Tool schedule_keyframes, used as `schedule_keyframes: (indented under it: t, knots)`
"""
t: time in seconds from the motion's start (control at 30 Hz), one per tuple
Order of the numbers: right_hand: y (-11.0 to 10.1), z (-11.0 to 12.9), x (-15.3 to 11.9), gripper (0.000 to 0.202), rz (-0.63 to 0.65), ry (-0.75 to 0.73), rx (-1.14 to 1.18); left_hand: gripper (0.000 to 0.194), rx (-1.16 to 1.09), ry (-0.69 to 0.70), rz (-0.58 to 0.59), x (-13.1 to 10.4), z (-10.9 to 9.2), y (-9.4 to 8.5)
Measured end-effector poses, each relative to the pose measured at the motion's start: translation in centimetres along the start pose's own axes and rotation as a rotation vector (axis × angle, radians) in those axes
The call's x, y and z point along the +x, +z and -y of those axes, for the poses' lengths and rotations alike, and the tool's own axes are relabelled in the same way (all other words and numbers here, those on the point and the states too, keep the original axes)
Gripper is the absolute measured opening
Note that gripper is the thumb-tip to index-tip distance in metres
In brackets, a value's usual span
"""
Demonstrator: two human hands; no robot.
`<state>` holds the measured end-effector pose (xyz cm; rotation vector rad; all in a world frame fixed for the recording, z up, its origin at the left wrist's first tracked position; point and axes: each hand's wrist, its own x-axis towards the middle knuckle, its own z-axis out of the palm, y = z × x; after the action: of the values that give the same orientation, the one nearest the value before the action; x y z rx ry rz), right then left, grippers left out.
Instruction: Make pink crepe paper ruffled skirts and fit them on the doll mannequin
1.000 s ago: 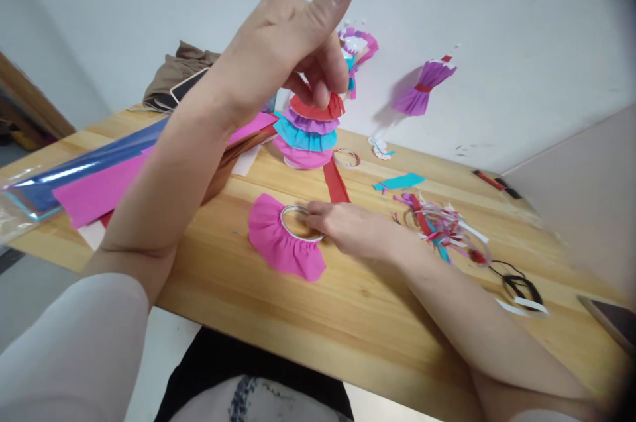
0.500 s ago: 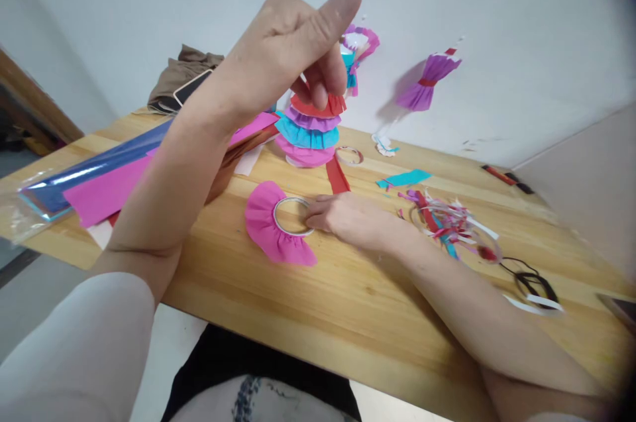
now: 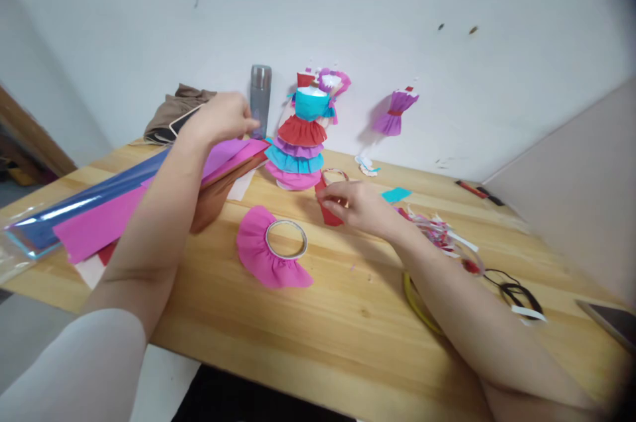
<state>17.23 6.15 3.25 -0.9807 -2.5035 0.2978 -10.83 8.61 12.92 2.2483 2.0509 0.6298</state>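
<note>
My left hand (image 3: 226, 117) is raised at the back left, its fingers curled together with nothing visible in them, in front of a grey bottle (image 3: 261, 97). My right hand (image 3: 355, 205) hovers over a red paper strip (image 3: 332, 216), thumb and finger apart; whether it touches the strip I cannot tell. Nearer to me lies a white ring (image 3: 304, 248) with a gathered pink crepe-paper ruffle (image 3: 256, 246) around its left and lower side. Behind stands a tiered paper dress (image 3: 301, 132) in turquoise, red, purple and pink.
Blue plastic-wrapped sheets (image 3: 94, 193) and pink paper (image 3: 99, 223) lie left, beside brown paper (image 3: 213, 200). A small purple dress (image 3: 396, 112) is by the wall. Right are a turquoise scrap (image 3: 396, 195), paper shreds (image 3: 437, 233), a yellow ring (image 3: 415, 303) and a black cord (image 3: 521, 296).
My right hand has left the white ring and moved back to the red strip. My left hand has lowered and shifted left, uncovering the bottle and the tiered dress. The view has shifted.
</note>
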Motion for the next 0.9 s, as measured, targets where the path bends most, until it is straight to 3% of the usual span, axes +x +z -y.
schedule_keyframes:
  t: [0.07,0.1,0.2,0.33,0.4,0.6,0.73,0.9]
  knots:
    - [-0.5,-1.0,0.8,0.019,-0.084,0.104,0.163,0.020,0.107,-0.117,0.250,1.6,1.7,1.3]
    - [-0.8,-1.5,1.3,0.017,-0.139,0.175,0.276,0.018,0.125,-0.155,0.301,2.3,2.5,2.0]
    - [-2.1,-2.4,3.4,0.020,-0.331,0.323,0.502,0.012,0.120,-0.204,0.369,3.6,3.9,3.6]
    - [-4.6,-2.1,7.6,0.034,-0.525,0.242,0.529,0.008,0.043,-0.197,0.388,3.8,4.6,3.7]
    - [-5.8,-1.6,10.0,0.044,-0.524,0.194,0.515,0.010,-0.002,-0.177,0.378,3.6,4.8,3.2]
    - [-8.4,-0.5,16.1,0.032,-0.474,0.091,0.322,0.022,-0.069,-0.123,0.303,2.5,4.6,1.1]
    - [-8.8,-0.5,17.5,0.025,-0.339,-0.034,0.093,0.022,-0.093,-0.120,0.265,1.8,4.2,0.0]
    - [-9.6,0.0,17.5,0.017,-0.370,-0.031,-0.048,0.019,-0.125,-0.129,0.250,2.1,4.7,0.3]
